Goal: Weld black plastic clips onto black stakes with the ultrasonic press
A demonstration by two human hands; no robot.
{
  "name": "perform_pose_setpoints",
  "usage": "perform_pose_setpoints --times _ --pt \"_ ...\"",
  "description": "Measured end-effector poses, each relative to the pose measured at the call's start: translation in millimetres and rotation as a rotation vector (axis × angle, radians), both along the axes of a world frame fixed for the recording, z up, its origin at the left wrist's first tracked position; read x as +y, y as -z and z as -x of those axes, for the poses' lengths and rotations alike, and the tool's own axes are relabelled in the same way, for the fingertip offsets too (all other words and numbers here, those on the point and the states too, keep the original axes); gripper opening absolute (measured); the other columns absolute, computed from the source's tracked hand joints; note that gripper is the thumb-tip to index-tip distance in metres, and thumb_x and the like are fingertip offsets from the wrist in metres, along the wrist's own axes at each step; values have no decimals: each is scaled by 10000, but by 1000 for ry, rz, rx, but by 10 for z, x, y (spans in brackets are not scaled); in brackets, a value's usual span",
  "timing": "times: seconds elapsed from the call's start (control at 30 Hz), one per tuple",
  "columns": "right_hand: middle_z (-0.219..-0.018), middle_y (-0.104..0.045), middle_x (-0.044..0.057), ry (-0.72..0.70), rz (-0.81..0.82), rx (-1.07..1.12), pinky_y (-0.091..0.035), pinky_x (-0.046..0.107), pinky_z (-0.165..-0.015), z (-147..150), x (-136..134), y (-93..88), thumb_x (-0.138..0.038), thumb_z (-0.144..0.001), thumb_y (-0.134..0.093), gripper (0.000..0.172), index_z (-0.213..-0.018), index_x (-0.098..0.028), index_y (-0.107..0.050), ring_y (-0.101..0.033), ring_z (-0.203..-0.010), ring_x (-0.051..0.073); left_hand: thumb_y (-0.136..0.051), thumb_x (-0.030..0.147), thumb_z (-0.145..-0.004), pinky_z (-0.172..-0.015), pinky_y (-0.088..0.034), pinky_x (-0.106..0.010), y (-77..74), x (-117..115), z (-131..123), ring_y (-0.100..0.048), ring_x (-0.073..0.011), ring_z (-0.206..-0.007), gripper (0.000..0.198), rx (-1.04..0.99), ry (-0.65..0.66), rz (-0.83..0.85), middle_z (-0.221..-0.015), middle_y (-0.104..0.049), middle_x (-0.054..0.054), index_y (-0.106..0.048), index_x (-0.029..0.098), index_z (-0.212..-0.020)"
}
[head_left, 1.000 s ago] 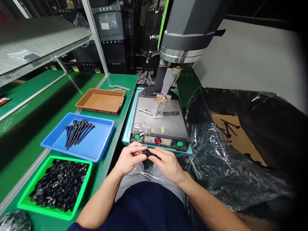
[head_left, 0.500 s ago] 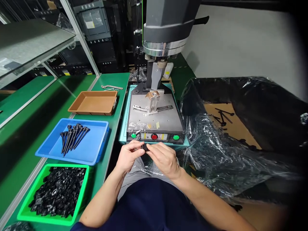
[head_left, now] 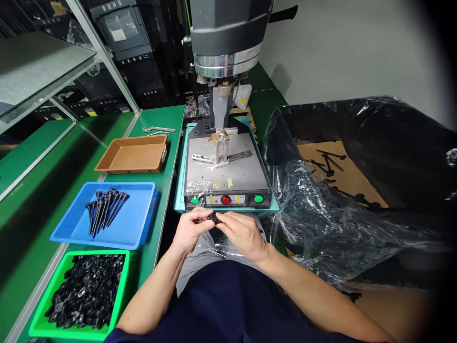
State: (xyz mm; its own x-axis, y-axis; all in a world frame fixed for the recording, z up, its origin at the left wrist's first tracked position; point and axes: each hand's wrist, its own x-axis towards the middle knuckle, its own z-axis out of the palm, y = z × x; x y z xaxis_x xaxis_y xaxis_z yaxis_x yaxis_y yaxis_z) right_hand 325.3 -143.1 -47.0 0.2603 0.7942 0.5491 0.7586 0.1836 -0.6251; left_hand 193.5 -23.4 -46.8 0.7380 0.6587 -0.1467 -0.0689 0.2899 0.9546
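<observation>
Both my hands meet just in front of the press machine's control panel. My left hand and my right hand are closed, pinching a small black plastic part between their fingertips. The part is mostly hidden by my fingers. A little above them sit the panel's red button and two green buttons. On the grey machine plate stands a metal fixture under the press head.
To the left lie a green tray full of small black parts, a blue tray with several black pins, and a brown tray. At right a cardboard box lined with plastic film holds several finished black pins.
My head has turned right, so everything shifts left in view. My hands stay together on the black part, fingers working it slightly.
</observation>
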Motion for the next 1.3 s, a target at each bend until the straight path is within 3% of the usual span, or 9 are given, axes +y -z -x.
perform_pose_setpoints --times 0.17,0.37,0.53,0.67,0.83,0.93,1.0,1.17,1.3 --pt "-863 -706 51 22 -2 230 -552 309 -713 10 2 34 -209 -885 -619 176 -1049 -213 -682 -668 -771 182 -818 248 -647 -860 -470 -327 67 -95 -51 -589 -187 -945 253 -61 -48 -21 -971 -657 -50 -783 237 -897" --pt "-895 -706 43 38 85 549 -548 329 -755 8 63 167 -259 -846 -659 186 -1028 -226 -675 -663 -812 185 -768 269 -717 -901 -466 -336 78 -98 -147 -589 -183 -969 275 -26 -67 -167 -991 -655 -45 -761 260 -992" --pt "-833 -640 34 -197 194 938 -515 278 -587 -95 171 164 -414 -880 -591 453 -1269 -187 -539 -614 -677 139 -686 337 -801 -915 -470 -353 19 -15 -251 -577 -188 -996 299 26 -86 -302 -1057 -620 -49 -722 277 -1091" --pt "-618 -558 -23 -296 301 1075 -425 238 -482 -220 280 37 -481 -895 -543 487 -1238 -135 -561 -505 -514 102 -603 394 -858 -947 -460 -362 15 9 -324 -554 -202 -1065 333 80 -64 -358 -1122 -589 -65 -690 270 -1154" --pt "-732 -620 13 -216 281 1095 -456 253 -545 -615 526 -123 -453 -799 -662 375 -1023 -152 -635 -527 -576 106 -506 446 -907 -932 -478 -357 151 17 -305 -557 -215 -1126 477 105 -50 -227 -1337 -518 -94 -524 277 -1353" --pt "-783 -627 18 1 79 1022 -479 276 -648 -1035 778 -211 -416 -733 -713 321 -912 -172 -609 -572 -694 133 -515 467 -897 -896 -496 -353 315 28 -226 -584 -223 -1101 490 143 -53 -107 -1349 -530 -112 -539 253 -1337" --pt "-750 -588 -2 124 -11 919 -457 256 -623 -1292 970 -253 -409 -698 -728 308 -847 -182 -583 -550 -686 127 -537 478 -882 -883 -501 -351 428 25 -180 -594 -227 -1084 461 169 -59 -47 -1326 -554 -111 -599 234 -1267" --pt "-715 -506 -29 112 -15 913 -366 222 -486 -1589 1366 -219 -477 -703 -691 455 -1042 -192 -583 -446 -578 99 -568 502 -854 -827 -512 -338 597 -4 -172 -619 -233 -1011 423 181 -29 108 -1147 -645 -118 -688 179 -1099" --pt "-713 -478 -27 122 -38 855 -373 234 -488 -1742 1548 -123 -518 -765 -614 516 -1168 -198 -585 -434 -583 106 -598 507 -832 -792 -511 -320 638 27 -202 -629 -230 -976 404 166 -25 130 -1187 -624 -120 -718 173 -1024"
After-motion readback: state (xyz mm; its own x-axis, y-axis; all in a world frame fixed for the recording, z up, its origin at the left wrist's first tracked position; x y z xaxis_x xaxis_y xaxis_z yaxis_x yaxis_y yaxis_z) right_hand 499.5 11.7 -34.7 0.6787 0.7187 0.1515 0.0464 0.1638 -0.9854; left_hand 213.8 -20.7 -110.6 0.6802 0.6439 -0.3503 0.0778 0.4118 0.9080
